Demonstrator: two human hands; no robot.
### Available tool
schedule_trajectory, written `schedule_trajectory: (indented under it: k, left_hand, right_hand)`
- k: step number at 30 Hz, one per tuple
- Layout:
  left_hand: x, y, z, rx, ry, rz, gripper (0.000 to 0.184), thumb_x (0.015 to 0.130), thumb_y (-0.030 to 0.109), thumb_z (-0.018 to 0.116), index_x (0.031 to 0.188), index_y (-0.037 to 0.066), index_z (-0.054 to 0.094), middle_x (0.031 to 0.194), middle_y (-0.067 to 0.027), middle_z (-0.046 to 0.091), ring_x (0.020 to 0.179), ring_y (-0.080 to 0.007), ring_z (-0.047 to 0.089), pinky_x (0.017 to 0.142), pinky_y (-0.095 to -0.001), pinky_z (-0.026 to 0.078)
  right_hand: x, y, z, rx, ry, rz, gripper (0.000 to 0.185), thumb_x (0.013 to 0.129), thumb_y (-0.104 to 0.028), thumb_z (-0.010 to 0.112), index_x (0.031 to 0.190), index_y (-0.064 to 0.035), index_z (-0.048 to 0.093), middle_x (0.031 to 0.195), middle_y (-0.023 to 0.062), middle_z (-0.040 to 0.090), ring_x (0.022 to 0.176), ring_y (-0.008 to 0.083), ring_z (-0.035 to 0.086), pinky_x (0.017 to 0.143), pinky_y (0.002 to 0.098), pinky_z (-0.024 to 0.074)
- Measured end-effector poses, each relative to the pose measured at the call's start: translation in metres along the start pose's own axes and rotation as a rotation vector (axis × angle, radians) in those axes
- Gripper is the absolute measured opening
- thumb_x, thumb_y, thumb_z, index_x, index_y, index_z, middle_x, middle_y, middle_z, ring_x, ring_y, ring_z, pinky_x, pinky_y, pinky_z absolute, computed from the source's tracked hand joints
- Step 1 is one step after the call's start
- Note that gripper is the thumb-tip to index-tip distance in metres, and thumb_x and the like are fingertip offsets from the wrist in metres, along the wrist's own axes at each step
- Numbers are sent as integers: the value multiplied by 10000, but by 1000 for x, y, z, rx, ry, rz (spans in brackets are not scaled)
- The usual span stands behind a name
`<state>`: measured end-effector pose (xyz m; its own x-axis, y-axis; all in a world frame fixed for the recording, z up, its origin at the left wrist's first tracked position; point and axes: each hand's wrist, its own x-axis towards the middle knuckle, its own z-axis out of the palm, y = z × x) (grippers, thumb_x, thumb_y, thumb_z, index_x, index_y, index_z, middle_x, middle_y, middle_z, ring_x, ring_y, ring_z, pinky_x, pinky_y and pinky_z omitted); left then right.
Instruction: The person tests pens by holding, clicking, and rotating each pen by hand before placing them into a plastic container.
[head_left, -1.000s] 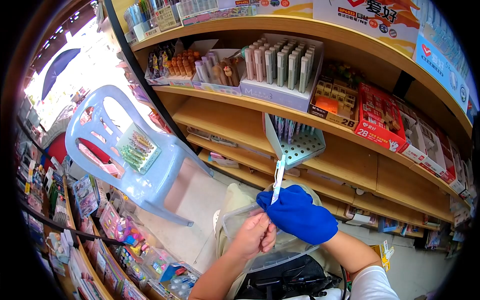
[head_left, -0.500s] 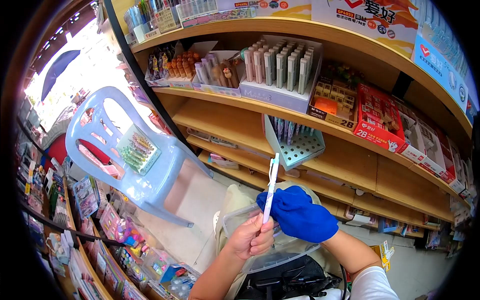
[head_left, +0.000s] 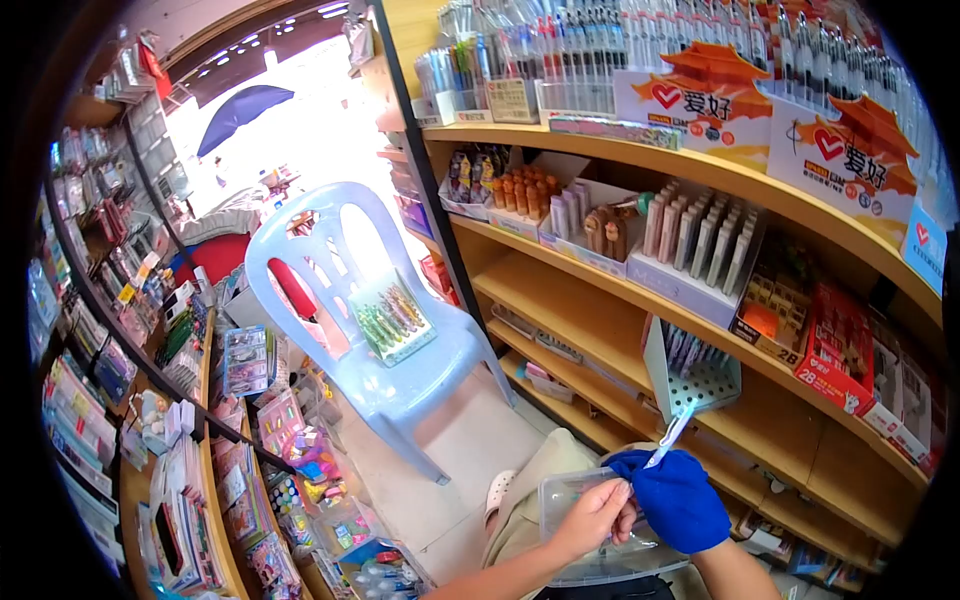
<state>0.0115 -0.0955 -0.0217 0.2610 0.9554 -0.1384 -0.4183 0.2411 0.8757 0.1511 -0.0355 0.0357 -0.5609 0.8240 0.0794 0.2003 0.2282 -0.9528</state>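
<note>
A white pen (head_left: 668,437) with a light-blue end points up and right out of a blue cloth (head_left: 683,502). My left hand (head_left: 597,518) is closed at the pen's lower end, its fingertips against the cloth; that end is hidden. My right hand is inside or behind the cloth, so only the wrist (head_left: 722,562) shows, and the cloth is bunched around the pen. Beneath both hands a clear plastic box (head_left: 575,482) rests on my lap.
A light-blue plastic chair (head_left: 410,385) at left holds a box of pens (head_left: 392,318). Wooden shelves (head_left: 560,285) on the right carry pens and erasers. A tilted pale-green holder (head_left: 712,395) of pens stands on a lower shelf. Stationery racks (head_left: 205,440) line the far left.
The view has swung left, so the chair and shelves appear further right. The pen, upright in front of the cloth before, now leans right with its lower part in the cloth.
</note>
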Motion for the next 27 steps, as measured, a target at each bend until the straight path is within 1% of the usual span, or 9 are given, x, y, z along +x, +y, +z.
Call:
schedule_trajectory:
  k: [3,4,5,7,8,11,14,24,27]
  left_hand:
    - [2,-3,9,120,181,127,181,930,233,433,935,53,447,662,-12,499,543,-75,493,476,-193,409]
    - [1,-3,7,100,169,147,138,904,145,484,984,40,446,703,-9,515,576,-70,508,491,-188,415]
    - [1,-3,8,120,164,159,137,899,130,491,992,41,444,710,-13,521,583,-74,514,502,-195,428]
    - [1,-5,9,160,152,178,147,888,98,506,1008,42,441,723,-21,533,596,-82,528,525,-211,454]
    - [1,-5,9,175,156,173,145,883,95,513,1001,42,446,727,-17,536,598,-79,528,525,-210,454]
    - [2,-7,6,214,173,165,129,874,87,529,975,42,462,726,-9,542,599,-72,529,525,-209,454]
    - [3,-8,4,225,174,153,103,872,86,532,944,38,477,696,-12,542,582,-72,525,520,-210,449]
    - [3,3,-1,36,14,82,98,884,117,524,891,33,475,612,-32,519,532,-100,509,479,-224,407]
    - [2,5,-1,-23,-12,61,106,890,137,517,878,42,469,602,-28,506,524,-107,503,467,-223,387]
  right_hand:
    - [-2,-16,-2,88,-18,71,212,778,-120,521,921,7,614,760,73,618,658,125,571,609,260,455]
    - [-3,-19,-1,122,-31,100,202,776,-115,518,905,7,616,753,77,620,666,132,577,613,264,455]
    - [-3,-21,-1,155,-43,130,193,775,-109,515,889,8,618,746,81,622,674,139,583,617,268,455]
    - [-7,-19,-1,-13,-1,41,203,770,-121,514,896,-4,624,757,100,627,663,163,585,614,281,455]
    - [-9,-17,-2,-97,22,-3,209,768,-127,514,899,-11,627,762,109,629,657,175,586,613,287,455]
    - [-6,-4,-2,-83,20,-70,232,760,-150,514,921,-30,632,802,128,630,665,199,579,630,298,451]
    - [-2,16,-4,-343,18,-286,257,758,-165,513,937,-25,631,822,123,627,700,205,581,662,299,448]
    - [-8,12,-8,-6,-8,-111,339,743,-184,580,1005,30,601,871,98,627,776,161,577,734,277,449]
    - [-8,13,-7,18,17,-119,350,734,-185,593,1008,32,600,884,92,619,785,155,570,742,275,447]
